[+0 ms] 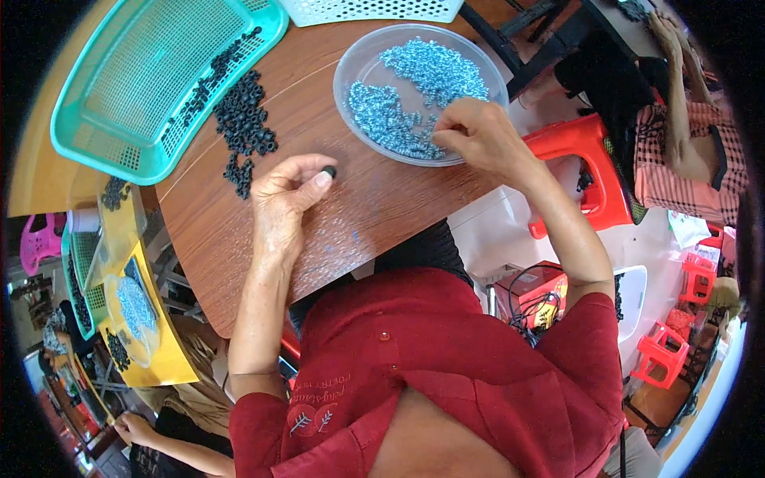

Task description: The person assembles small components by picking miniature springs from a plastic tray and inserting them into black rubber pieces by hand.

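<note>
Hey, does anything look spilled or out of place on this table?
Yes, mildly. A loose pile of black rings lies on the bare wooden table beside the teal basket, some trailing over its edge. The silvery screws sit inside the clear bowl.

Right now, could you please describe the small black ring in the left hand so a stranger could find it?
On the brown wooden table, find the left hand. The black ring sits pinched at its fingertips, apart from the loose pile of black rings.

Bare tabletop (374, 199) (between washers (243, 127), bowl (351, 60))
</note>
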The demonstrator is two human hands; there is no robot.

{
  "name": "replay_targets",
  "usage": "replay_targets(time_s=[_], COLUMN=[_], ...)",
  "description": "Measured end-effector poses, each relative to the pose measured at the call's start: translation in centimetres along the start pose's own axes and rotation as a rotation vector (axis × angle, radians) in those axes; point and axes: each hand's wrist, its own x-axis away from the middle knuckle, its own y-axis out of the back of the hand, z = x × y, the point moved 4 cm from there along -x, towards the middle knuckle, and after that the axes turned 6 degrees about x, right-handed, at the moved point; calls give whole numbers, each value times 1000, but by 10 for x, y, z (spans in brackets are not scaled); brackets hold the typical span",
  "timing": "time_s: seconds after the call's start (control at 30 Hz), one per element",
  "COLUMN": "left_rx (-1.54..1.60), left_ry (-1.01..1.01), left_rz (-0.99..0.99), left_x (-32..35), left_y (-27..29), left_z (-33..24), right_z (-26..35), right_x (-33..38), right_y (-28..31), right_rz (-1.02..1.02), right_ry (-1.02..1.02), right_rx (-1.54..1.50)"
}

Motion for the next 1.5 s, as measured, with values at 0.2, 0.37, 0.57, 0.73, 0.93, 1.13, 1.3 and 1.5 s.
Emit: replay_targets(time_s=[0.2, 0.37, 0.57, 0.73, 0.93, 1.13, 1.3, 1.5], left_rx=[650, 708, 667, 582, 471, 701, 727, 820], left_ry=[218, 169, 87, 14, -90, 4, 5, 45], left_rz=[127, 111, 108, 65, 27, 39, 35, 35], left_x=[13, 23, 33, 38, 45, 47, 48, 49], left_y=[-12, -7, -3, -2, 3, 3, 15, 35], left_z=[5, 2, -2, -9, -13, -6, 3, 15], right_z=[61, 88, 97, 101, 107, 111, 122, 120], right_x=[-3, -9, -8, -7, -10, -9, -14, -37], right_y=[2, -25, -40, -41, -46, -57, -69, -94], right_rz=[153, 232, 305, 335, 338, 198, 318, 69], right_ry=[-137, -134, -157, -218, -243, -203, -315, -156], right_rx=[-519, -792, -866, -934, -950, -800, -872, -734])
